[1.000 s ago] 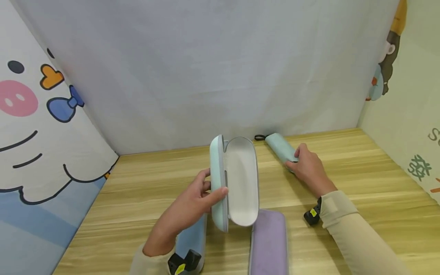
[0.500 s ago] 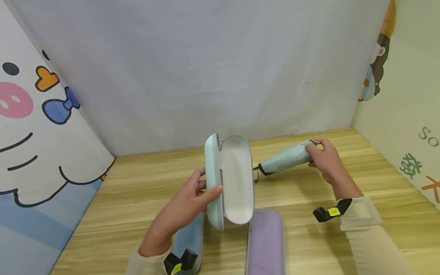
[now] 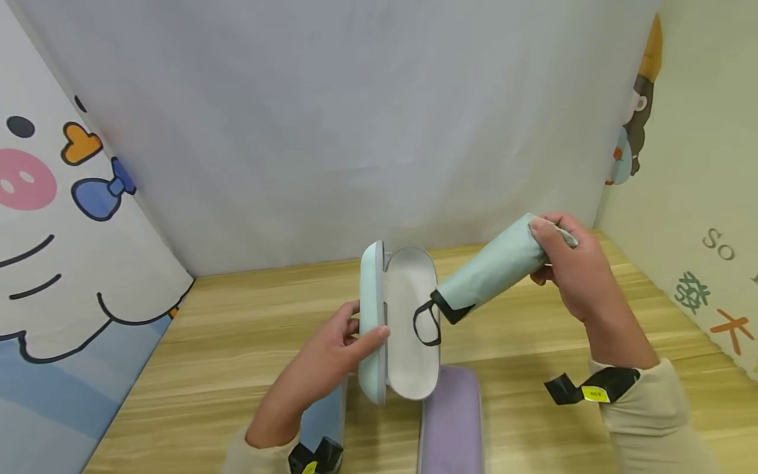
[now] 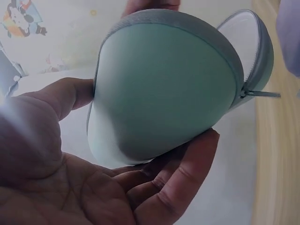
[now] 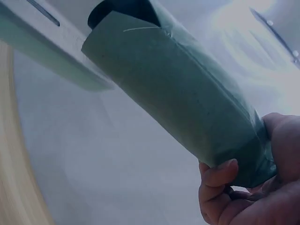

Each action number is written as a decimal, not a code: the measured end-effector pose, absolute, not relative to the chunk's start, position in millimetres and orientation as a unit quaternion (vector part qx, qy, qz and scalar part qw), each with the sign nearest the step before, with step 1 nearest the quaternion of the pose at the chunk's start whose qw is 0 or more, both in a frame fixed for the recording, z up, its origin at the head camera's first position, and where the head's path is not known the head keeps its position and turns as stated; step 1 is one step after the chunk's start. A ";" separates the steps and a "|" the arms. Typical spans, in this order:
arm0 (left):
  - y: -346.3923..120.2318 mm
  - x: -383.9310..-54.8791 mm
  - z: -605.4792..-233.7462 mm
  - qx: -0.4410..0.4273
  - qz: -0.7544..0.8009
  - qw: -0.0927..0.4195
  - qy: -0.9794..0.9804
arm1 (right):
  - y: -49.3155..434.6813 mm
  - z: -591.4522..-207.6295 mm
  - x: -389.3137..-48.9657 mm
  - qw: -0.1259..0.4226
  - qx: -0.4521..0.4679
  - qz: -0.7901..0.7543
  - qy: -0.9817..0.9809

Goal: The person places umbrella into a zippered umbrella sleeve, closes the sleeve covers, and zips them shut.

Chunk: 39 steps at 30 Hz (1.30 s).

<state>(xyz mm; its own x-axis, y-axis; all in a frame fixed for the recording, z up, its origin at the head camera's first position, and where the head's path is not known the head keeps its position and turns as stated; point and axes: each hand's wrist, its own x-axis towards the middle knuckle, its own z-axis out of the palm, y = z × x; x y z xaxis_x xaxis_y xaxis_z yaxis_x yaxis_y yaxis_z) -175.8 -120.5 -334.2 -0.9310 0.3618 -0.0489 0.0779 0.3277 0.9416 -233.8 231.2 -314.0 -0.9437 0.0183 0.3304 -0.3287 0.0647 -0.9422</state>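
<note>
In the head view my left hand [image 3: 322, 368] grips a mint zip case [image 3: 372, 316] by its outer side. The case stands unzipped, its white inside facing me; its zip pull [image 4: 262, 94] shows in the left wrist view. My right hand [image 3: 583, 276] holds a mint folding umbrella [image 3: 497, 266] by one end, with fingers and thumb around the cloth. The umbrella is raised and tilted, its black end [image 3: 451, 308] down toward the case. A black strap loop [image 3: 428, 324] hangs in front of the white inside; I cannot tell if it touches.
A purple case [image 3: 453, 421] lies on the wooden table [image 3: 237, 316] below the mint case. A blue case [image 3: 324, 421] lies partly under my left forearm. A white cloth wall [image 3: 355, 131] stands behind, with printed panels at both sides.
My right hand has lifted the umbrella off the table, swung its strap end toward me and brought it left to the case. My left hand still holds the open case in place.
</note>
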 end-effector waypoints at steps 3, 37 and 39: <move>-117.1 -172.7 -336.9 0.136 0.551 0.123 0.814 | 213.0 -308.3 -223.5 0.156 0.119 0.644 -0.739; -91.9 -169.2 -345.4 0.154 0.650 0.188 0.720 | 142.3 -323.7 -206.3 0.113 0.147 0.388 -0.903; -91.7 -169.2 -344.9 0.146 0.651 0.177 0.724 | 140.5 -324.8 -206.5 0.125 0.145 0.387 -0.902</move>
